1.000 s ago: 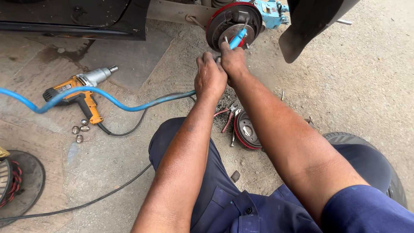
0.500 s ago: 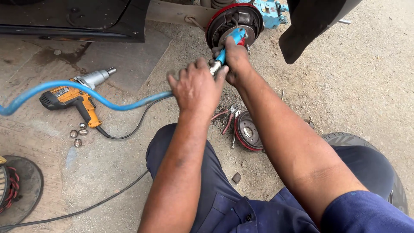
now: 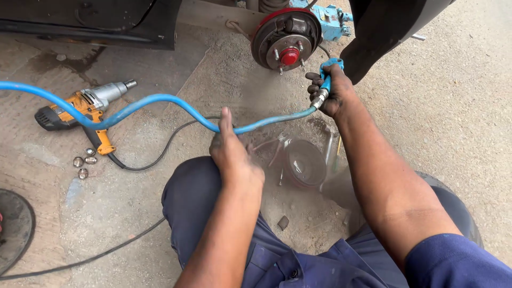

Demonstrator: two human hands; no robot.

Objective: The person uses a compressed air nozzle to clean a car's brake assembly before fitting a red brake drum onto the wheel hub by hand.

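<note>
The floor (image 3: 453, 106) is rough, dusty concrete with dark stains near its top left corner. The right hand (image 3: 333, 93) has its fingers wrapped around a blue air nozzle (image 3: 326, 80), just below the red wheel hub (image 3: 286, 37). The left hand (image 3: 232, 152) grips the blue hose (image 3: 160, 100) in the middle. A yellow power wrench (image 3: 80, 109) and small nuts (image 3: 84, 162) lie by the left edge.

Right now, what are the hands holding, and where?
Right hand grips the blue air blow gun by its handle; left hand holds the blue hose partway along.
</note>
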